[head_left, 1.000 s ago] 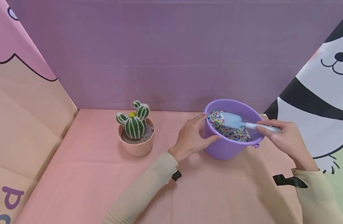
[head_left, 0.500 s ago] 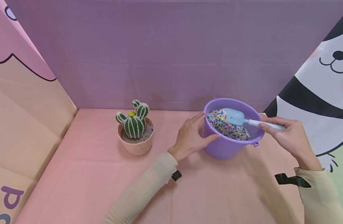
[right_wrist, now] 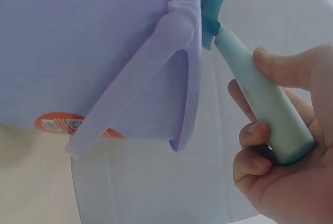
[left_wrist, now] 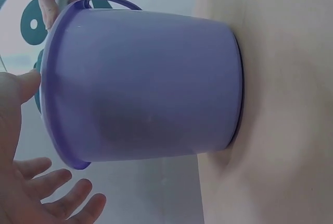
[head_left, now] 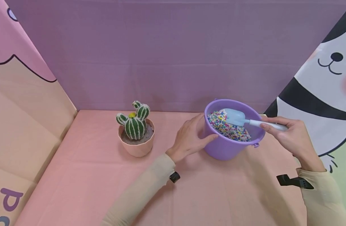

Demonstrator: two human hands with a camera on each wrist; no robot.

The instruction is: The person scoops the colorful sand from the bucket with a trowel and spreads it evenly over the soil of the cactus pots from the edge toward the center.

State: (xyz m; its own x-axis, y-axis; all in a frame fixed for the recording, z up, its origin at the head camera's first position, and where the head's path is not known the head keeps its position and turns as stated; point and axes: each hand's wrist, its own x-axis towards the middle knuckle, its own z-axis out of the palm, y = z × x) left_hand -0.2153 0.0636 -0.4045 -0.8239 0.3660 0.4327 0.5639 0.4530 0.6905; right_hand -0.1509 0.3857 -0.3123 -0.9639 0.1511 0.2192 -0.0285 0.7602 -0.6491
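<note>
A purple bucket [head_left: 225, 150] holds small multicoloured beads [head_left: 230, 130]. My right hand [head_left: 293, 135] grips the white handle [right_wrist: 268, 101] of a small shovel. The shovel's light blue blade [head_left: 235, 117] is inside the bucket, over the beads, with beads around its tip. On the bucket's left side is my left hand [head_left: 188, 136], its fingers spread. In the left wrist view the thumb of that hand [left_wrist: 13, 182] is at the rim and the other fingers stand apart from the wall. How firmly the thumb touches cannot be seen.
A potted cactus [head_left: 136, 128] in a peach pot [head_left: 137, 150] stands to the left on the pink tabletop [head_left: 85, 182]. Behind rises a purple backdrop [head_left: 173, 56]. A panda-print panel [head_left: 311, 103] is at the right. The bucket's handle [right_wrist: 119, 88] hangs down its outside.
The shovel has shifted a little right and up, and the beads below its blade show more. My left hand has drawn back slightly left from the rim. The cactus stays put.
</note>
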